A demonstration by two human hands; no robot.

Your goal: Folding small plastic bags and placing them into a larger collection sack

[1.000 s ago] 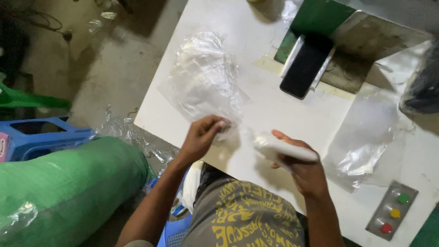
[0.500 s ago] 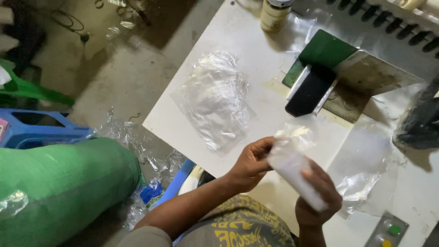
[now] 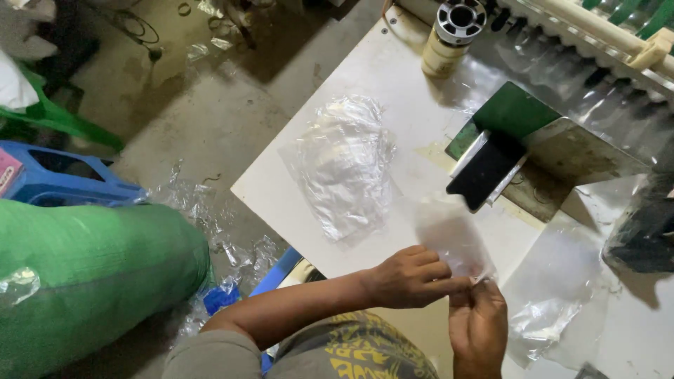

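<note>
left hand (image 3: 411,277): its grip is pinched shut on the near edge of the small clear bag (image 3: 453,235), fingertips pressed flat on the plastic.
right hand (image 3: 479,324): right under the bag's near corner, thumb and finger pinching that same edge, touching the left hand's fingertips.
small clear bag: held up just above the counter (image 3: 295,182), tilted away from the person, between the two hands and the black block (image 3: 486,170). it looks thin and see-through; i cannot tell if anything is inside.
pile of clear bags (image 3: 344,165): lying flat on the counter, left of the black block, apart from the held bag.
black block: sits by the green plate (image 3: 516,112), just beyond the held bag.
yellowish roll (image 3: 449,38): standing far behind the black block, near the back of the counter.
more plastic film (image 3: 554,288): lies right of the held bag, below the black block.
green sack (image 3: 91,281): on the floor, far left of the black block.
step in hand: i think both hands are working at the bag's mouth, rubbing the two thin sides apart.
next move needs: soft, small pulls with the fingertips; the plastic is slippery and could slide out of the pinch or tear.
</note>
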